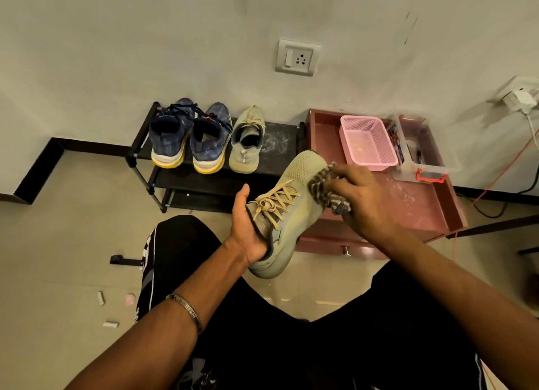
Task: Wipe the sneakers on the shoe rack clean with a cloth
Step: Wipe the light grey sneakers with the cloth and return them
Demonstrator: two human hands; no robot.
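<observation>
The black shoe rack [280, 140] stands against the wall, and just beside it on the right is a low pink cabinet [414, 203] with a raised rim. On the top shelf of the rack there is a pair of navy sneakers [186, 135] with yellow soles, and next to them one beige sneaker [246, 140], heels toward the person. On the cabinet top sit a pink basket [368, 141] and a clear plastic box [420, 153].

The second beige sneaker [287, 211] is off the rack, held in the air in front of the person's knees, toe pointing up toward the cabinet. The left hand [248, 223] holds it at the heel part: the palm is under the collar, the thumb is raised beside the laces, and the fingers go behind the shoe, out of sight. The right hand [358, 198] presses a striped cloth [328, 189] against the right side of the toe area, its fingers curled over the bunched cloth and holding it.
</observation>
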